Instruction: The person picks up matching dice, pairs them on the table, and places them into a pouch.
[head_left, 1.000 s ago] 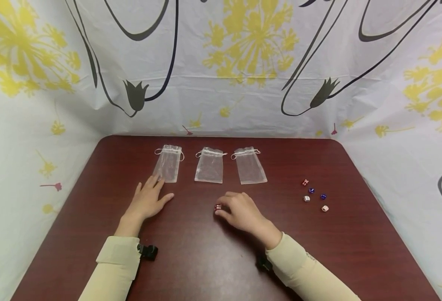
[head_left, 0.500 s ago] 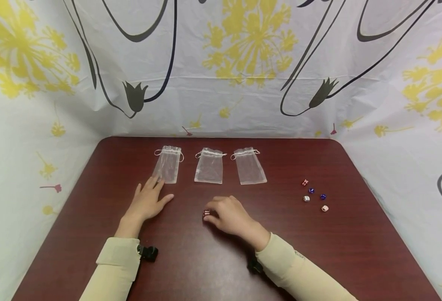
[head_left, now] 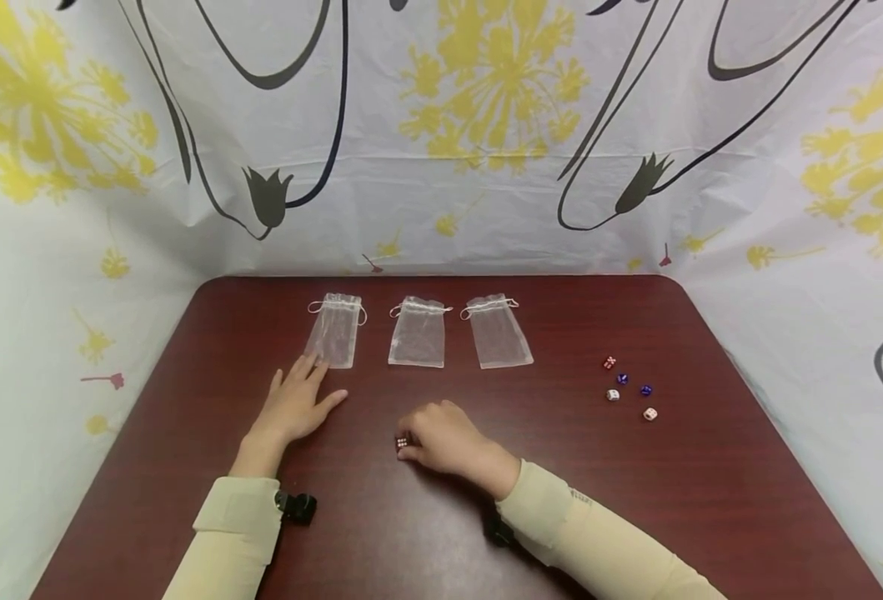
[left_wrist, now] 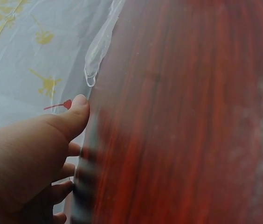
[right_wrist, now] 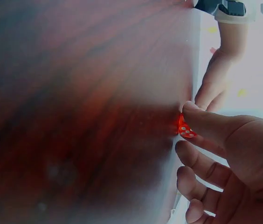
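Observation:
My right hand (head_left: 441, 437) pinches a red die (head_left: 401, 443) with white dots between thumb and fingers, low over the middle of the table. In the right wrist view the red die (right_wrist: 187, 130) shows between the thumb and a finger, close to the tabletop. My left hand (head_left: 291, 404) rests on the table with its fingers spread, its fingertips over the lower edge of the left sheer drawstring bag (head_left: 339, 333). A second sheer bag (head_left: 418, 333) and a third (head_left: 499, 333) lie flat to its right.
At the right of the dark red table (head_left: 711, 500) lie several loose dice: a red die (head_left: 609, 362), two blue dice (head_left: 623, 379), a white die (head_left: 613, 395) and a pale die (head_left: 650, 414). A patterned curtain (head_left: 441, 208) surrounds the table's back and sides.
My right hand has moved left and toward me with the red die in its fingers. The left hand, the bags and the loose dice have stayed in place.

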